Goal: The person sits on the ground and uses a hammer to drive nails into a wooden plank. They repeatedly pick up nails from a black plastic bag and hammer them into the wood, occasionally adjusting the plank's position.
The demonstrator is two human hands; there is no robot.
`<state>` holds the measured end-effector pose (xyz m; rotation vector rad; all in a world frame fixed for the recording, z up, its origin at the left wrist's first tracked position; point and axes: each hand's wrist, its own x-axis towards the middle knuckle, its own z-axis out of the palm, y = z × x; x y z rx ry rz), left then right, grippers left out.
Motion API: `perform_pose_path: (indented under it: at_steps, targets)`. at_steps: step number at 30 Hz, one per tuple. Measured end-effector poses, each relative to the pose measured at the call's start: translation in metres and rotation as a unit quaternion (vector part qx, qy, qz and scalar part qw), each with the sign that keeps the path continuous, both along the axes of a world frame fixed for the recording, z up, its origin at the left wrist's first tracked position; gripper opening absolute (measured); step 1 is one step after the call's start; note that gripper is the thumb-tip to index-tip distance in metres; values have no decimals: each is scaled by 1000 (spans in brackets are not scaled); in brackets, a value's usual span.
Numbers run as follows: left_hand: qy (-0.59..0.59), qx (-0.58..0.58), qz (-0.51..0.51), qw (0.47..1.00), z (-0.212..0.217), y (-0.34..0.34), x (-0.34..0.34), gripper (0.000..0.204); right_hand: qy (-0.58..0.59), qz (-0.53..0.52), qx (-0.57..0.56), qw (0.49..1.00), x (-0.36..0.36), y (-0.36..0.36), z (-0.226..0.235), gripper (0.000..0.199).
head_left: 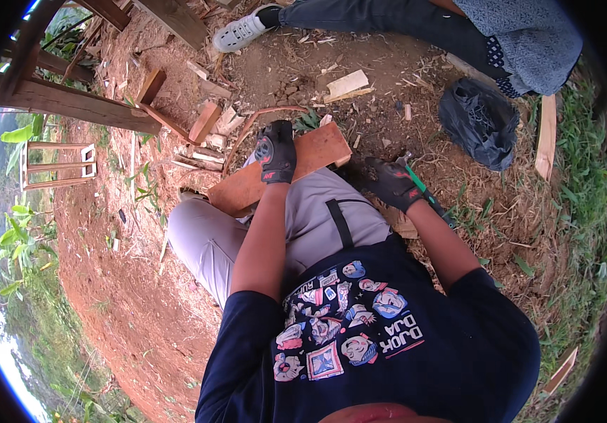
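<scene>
A reddish-brown wooden board (317, 153) lies slanted across my lap, its right end raised beyond my thigh. My left hand (275, 151), in a black glove with red marks, is closed on the board near its middle, fingers bent over the far edge. To the right of the board, low by the ground, is my right hand (392, 183) in a matching glove. Along its outer side runs a tool with a green and dark handle (423, 187) and a small metal end. The right fingers blend into the dark ground, so their grip is hidden.
Wood offcuts (206, 123) and chips litter the soil ahead. A black plastic bag (479, 123) sits at the right. Another person's leg (388, 27) stretches across the far side, ending in a white shoe (238, 34). Timber beams (85, 103) and a wooden frame (57, 166) stand left.
</scene>
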<state>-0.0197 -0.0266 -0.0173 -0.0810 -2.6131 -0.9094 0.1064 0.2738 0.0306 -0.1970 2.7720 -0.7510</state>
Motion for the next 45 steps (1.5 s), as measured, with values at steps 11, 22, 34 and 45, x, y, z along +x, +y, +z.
perform_pose_path:
  at_steps: [11,22,34,45]
  targets:
    - [-192,277,-147,930,63,33,21,23,34,-141,-247,958,-5,-2,49,30]
    - [-56,127,-225,964,19,61,33,20,101,-122,227,961,71,96,40,33]
    - [-113,111,-225,961,25,61,31,25,-12,-145,200,969,90,109,5,25]
    - [-66,44,-219,973,29,65,39,25,-13,-153,204,967,99,117,-10,30]
